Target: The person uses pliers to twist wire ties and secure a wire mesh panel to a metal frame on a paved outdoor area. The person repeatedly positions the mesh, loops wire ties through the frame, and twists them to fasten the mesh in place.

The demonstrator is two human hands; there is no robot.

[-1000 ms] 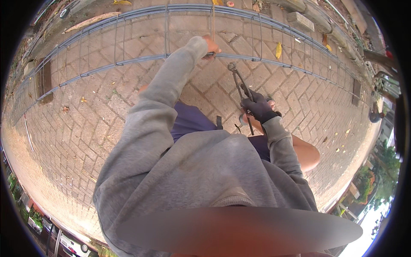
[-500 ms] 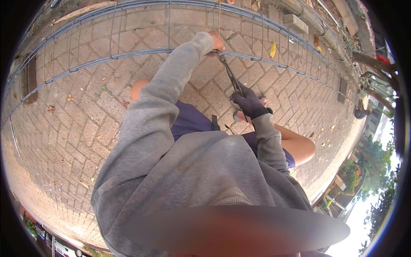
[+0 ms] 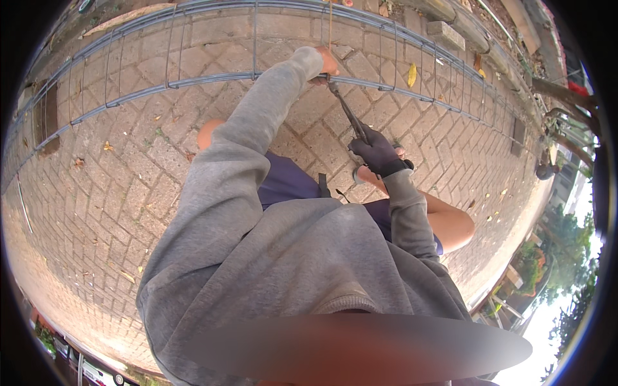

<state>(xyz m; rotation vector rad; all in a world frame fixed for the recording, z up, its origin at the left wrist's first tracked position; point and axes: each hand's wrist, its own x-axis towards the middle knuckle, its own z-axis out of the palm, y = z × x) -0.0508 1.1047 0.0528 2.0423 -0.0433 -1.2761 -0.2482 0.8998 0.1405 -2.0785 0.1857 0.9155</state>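
Near the top centre of the frame the bare left hand [image 3: 327,62] is closed on the near bar of a long rebar cage [image 3: 212,78], right where a thin upright stirrup crosses it. The cage curves across the whole upper part of the picture, lying on the herringbone brick paving [image 3: 109,199]. The right hand [image 3: 375,153], in a dark glove, sits lower and to the right, wrapped around the handles of a pair of long steel pincers [image 3: 348,114]; their nose reaches up and left to the same crossing, just beside the left fingers.

The main risk, as I judge it, is that closeness. The pincer nose and the bare fingers meet at one point, so a slip off the bar or a squeeze taken a little wide could nip or scrape the ungloved hand (only the right one is protected). Whether tie wire sits in the nose is too small to tell; if it does, twisting too hard could snap it, and a cut end could jab the fingers.

The left arm is stretched far forward in its grey sleeve [image 3: 257,135] while the person crouches, bare knees [image 3: 450,225] showing at right. That reach looks unsteady: if the cage rolls or shifts on the bricks, the grip on the bar could be lost and the tool pulled off its mark.
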